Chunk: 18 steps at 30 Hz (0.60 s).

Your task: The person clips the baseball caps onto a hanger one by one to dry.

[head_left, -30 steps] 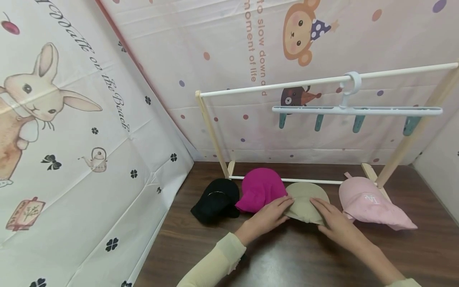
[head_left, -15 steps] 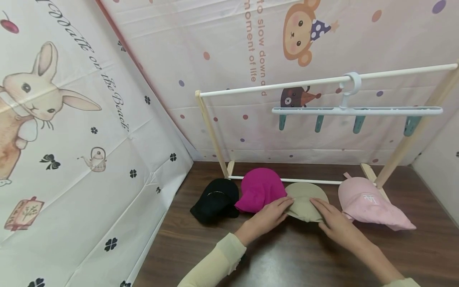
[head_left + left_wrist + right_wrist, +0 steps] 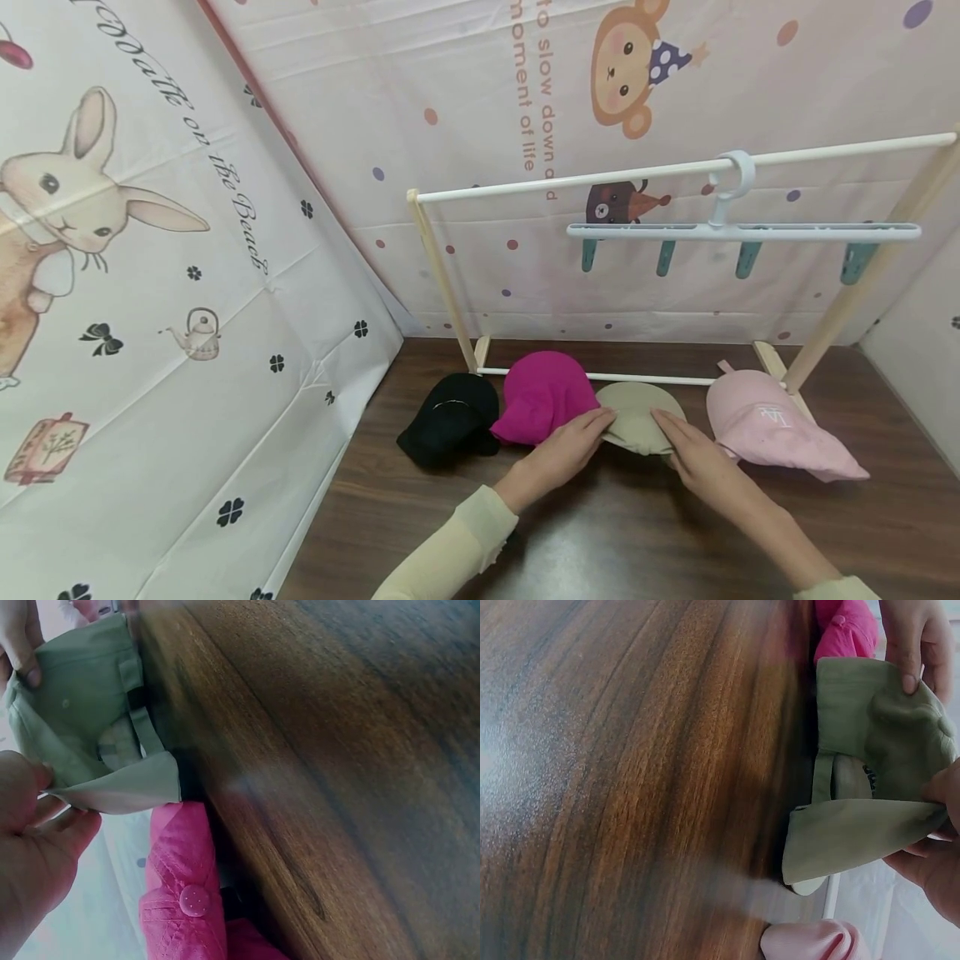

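Observation:
A khaki baseball cap (image 3: 642, 410) sits on the brown table, its brim toward the back. My left hand (image 3: 567, 446) pinches the cap's left side between thumb and fingers. On the other side my right hand (image 3: 705, 462) pinches the cap's cloth likewise. From the left wrist view, the back strap and opening of the khaki cap (image 3: 79, 712) face the camera, and the left hand (image 3: 37, 840) folds its edge. The right wrist view has the right hand (image 3: 937, 847) gripping the opposite edge. A magenta cap (image 3: 543, 396) lies just left of the khaki one.
A black cap (image 3: 453, 421) lies far left, a pink cap (image 3: 772, 421) to the right. Above the caps, a white hanger (image 3: 746, 232) with several teal clips (image 3: 747, 260) hangs from the white rail (image 3: 570, 182) of a wooden-post rack. Printed cloth (image 3: 322, 125) covers the walls behind.
Both hands keep hold of the khaki cap. Its near edge has drawn up slightly and the hands have shifted a little on it. The other caps stay put.

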Each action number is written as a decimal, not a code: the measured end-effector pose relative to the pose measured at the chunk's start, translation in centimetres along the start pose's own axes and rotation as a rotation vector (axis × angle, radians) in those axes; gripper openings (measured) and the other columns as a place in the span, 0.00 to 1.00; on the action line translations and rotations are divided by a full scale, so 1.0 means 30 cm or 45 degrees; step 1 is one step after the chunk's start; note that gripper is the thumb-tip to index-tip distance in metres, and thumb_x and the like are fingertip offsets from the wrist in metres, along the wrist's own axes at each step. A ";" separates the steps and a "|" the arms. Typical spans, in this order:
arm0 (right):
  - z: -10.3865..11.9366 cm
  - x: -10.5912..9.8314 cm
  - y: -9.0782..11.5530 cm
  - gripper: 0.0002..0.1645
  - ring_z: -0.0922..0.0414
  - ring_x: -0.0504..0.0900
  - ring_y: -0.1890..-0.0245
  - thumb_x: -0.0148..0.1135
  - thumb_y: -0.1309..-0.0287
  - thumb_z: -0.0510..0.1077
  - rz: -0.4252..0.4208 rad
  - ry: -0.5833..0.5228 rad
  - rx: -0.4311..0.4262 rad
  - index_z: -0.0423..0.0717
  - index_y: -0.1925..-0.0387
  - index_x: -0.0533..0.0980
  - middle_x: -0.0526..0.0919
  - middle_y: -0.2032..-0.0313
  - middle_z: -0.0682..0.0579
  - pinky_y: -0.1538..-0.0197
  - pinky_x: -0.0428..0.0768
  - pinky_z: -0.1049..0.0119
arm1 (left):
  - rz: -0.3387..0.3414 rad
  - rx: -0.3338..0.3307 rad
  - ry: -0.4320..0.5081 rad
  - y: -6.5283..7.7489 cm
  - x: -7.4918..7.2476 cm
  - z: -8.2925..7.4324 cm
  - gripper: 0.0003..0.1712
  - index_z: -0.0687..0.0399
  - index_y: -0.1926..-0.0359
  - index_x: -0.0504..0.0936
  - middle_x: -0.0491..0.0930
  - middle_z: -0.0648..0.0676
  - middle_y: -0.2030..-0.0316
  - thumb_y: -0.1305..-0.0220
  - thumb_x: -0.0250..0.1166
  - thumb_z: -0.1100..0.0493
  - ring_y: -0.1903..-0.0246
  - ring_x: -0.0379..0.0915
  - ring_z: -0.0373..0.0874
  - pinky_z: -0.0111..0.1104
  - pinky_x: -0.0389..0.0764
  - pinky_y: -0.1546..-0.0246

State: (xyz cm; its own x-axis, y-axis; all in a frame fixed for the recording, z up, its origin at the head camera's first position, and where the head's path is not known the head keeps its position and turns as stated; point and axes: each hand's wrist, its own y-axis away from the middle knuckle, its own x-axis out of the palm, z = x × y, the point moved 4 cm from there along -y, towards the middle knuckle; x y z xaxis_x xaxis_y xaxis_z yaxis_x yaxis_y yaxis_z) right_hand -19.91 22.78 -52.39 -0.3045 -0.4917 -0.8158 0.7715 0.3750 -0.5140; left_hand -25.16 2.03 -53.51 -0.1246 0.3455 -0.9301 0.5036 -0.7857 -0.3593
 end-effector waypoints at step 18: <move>0.006 -0.037 -0.031 0.38 0.37 0.84 0.51 0.64 0.55 0.18 -0.198 0.028 -0.021 0.30 0.38 0.73 0.79 0.44 0.31 0.55 0.83 0.48 | -0.121 -0.083 0.121 -0.047 -0.022 0.013 0.25 0.57 0.32 0.70 0.76 0.53 0.37 0.27 0.60 0.67 0.37 0.73 0.39 0.21 0.71 0.39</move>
State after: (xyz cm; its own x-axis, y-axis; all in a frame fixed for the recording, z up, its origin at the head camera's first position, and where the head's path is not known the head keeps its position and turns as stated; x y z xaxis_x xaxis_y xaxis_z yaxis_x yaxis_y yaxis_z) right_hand -20.18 22.83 -50.96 -0.4316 -0.5277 -0.7316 0.7049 0.3088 -0.6386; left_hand -26.12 2.71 -52.40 -0.0943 0.4663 -0.8796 0.5482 -0.7132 -0.4369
